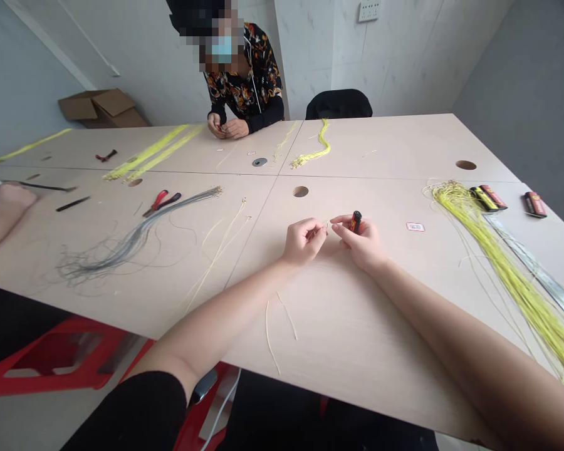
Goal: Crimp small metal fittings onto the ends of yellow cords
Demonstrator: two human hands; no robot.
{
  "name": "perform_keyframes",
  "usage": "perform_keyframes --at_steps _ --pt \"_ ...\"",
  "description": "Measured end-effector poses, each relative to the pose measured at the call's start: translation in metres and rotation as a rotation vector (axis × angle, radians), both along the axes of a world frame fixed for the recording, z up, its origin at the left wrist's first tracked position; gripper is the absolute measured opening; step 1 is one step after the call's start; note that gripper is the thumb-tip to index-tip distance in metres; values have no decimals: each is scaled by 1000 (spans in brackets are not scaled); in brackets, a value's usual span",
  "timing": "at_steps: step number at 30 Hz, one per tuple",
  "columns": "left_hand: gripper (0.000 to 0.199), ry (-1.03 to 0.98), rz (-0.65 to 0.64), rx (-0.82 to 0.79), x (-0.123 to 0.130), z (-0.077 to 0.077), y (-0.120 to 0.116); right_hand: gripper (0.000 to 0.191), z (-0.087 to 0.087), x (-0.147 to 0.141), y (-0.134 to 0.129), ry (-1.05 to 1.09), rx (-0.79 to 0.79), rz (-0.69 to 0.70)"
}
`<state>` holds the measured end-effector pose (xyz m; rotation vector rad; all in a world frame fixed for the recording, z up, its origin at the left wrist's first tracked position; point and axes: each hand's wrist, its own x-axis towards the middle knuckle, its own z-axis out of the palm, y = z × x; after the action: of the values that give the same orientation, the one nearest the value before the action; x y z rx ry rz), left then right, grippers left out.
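Observation:
My left hand [304, 241] is closed in a pinch above the table, on what looks like the end of a thin yellow cord [269, 338]. Two strands of this cord show on the table below my left forearm; the part between is hidden by the arm. My right hand [363, 243] is wrapped round a small black-and-red lighter [356, 222], upright, its dark end sticking up past the fingers. A tiny thin bit shows in the narrow gap between the fingertips; I cannot make it out.
Yellow cords [502, 263], a metal ruler [538, 269], and black, yellow and red cylinders [489, 197] lie right. Grey cords [136, 241], red-handled pliers [160, 202] and loose yellow cords [220, 250] lie left. A co-worker [244, 81] sits opposite; another's hand [12, 195] is far left.

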<state>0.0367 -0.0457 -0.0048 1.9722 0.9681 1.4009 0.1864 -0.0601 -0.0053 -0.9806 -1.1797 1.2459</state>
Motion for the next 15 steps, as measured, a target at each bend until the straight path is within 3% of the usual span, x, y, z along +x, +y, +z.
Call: perform_keyframes --at_steps 15 --pt "21 48 -15 42 1 0 0 25 -3 0 2 -158 22 -8"
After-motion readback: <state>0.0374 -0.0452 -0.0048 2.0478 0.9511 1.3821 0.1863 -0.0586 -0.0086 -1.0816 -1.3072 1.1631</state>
